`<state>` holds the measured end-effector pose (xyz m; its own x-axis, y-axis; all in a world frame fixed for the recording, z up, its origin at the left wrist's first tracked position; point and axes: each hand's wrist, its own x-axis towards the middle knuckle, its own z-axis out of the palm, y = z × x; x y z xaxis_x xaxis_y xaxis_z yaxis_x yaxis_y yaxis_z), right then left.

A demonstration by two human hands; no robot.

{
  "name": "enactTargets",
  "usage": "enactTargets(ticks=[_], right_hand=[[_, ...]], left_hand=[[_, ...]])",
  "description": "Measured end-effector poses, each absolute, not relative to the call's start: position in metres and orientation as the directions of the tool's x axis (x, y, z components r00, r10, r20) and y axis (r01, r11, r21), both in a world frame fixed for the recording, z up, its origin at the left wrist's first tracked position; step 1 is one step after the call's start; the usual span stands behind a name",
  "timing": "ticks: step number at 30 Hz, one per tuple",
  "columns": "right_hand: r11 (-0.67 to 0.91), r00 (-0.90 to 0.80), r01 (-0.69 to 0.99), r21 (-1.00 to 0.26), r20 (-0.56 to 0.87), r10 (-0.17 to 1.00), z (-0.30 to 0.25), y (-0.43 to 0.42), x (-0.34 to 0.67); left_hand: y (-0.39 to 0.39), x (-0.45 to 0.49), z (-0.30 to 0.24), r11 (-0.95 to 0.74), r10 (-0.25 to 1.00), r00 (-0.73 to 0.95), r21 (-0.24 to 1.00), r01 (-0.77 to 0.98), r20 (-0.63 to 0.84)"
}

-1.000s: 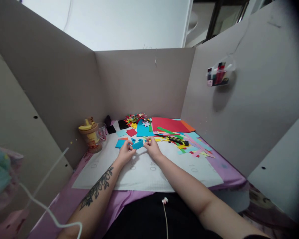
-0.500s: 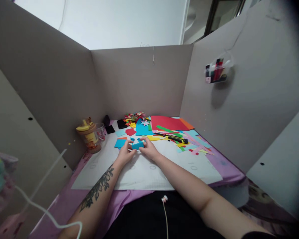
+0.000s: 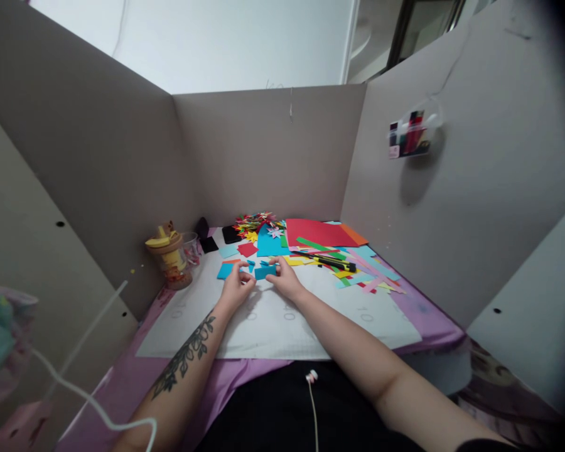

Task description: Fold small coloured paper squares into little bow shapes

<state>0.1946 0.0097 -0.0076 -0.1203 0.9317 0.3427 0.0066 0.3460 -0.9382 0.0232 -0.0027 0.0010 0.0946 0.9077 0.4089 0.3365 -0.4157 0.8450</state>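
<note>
A small blue piece of paper [image 3: 264, 273], looking folded, is pinched at its right end by my right hand [image 3: 285, 279]. Just left of it is my left hand [image 3: 236, 285], its fingers curved and apart, with a gap between its thumb and the paper. Small folded blue pieces [image 3: 251, 267] lie just beyond the hands. Partly behind my left fingers rests a stack of blue paper [image 3: 226, 270] with an orange edge showing. A red paper square [image 3: 247, 249] and a pale blue one [image 3: 228, 251] lie farther back.
Black-and-yellow cutters [image 3: 334, 260] lie among coloured paper strips [image 3: 367, 270] on the right. Behind are red sheets [image 3: 320, 232] and a pile of folded paper stars [image 3: 257, 221]. A bear-patterned cup [image 3: 172, 257] stands left. Grey panels [image 3: 268, 150] enclose the table.
My left hand has let go of the blue paper and moved slightly left. The paper now stays in my right hand alone, a little farther right.
</note>
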Motion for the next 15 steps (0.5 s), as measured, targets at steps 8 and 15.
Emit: enactTargets(ticks=[8,15], right_hand=[[0.378,-0.070,0.134,-0.916,0.372,0.926,-0.0115,0.0079,0.1946],[0.400,-0.135,0.238,-0.885,0.378,0.916,-0.0094,0.0021,0.1885]], left_hand=[[0.0022,0.0223,-0.0064,-0.409,0.912,0.121,0.847,0.339,0.392],[-0.0036,0.0229,-0.0033,-0.424,0.905,0.209,0.836,0.349,0.371]])
